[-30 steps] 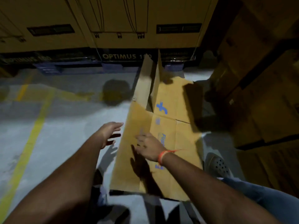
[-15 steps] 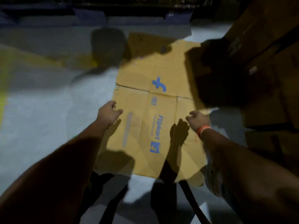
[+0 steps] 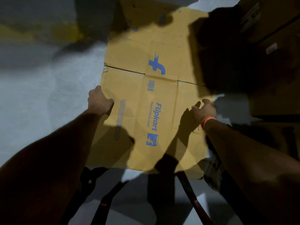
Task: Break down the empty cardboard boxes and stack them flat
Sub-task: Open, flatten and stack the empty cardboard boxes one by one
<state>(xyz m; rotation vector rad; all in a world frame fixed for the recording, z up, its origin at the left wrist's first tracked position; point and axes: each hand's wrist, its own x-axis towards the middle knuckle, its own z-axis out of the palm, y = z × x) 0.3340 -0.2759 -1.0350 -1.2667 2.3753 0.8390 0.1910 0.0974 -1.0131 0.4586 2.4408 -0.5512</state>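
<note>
flattened cardboard box (image 3: pixel 138 98), blue "Flipkart" wordmark, "f" logo, barcode

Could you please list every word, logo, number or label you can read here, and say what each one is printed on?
"Flipkart" in blue, on the flattened cardboard box.
A blue "f" logo, on the same box, farther from the person.
A small blue tagline beside "Flipkart": too blurred to read.
A blue barcode on the box: digits unreadable.
A pale label on the dark stacked boxes at right: too small to read.

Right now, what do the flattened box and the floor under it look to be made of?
Flattened box: brown cardboard, matte, judging by fold creases, torn edges and blue print; the left hand grips its edge. Floor: likely concrete, pale grey, dull and mottled, though blur leaves that open.
</note>
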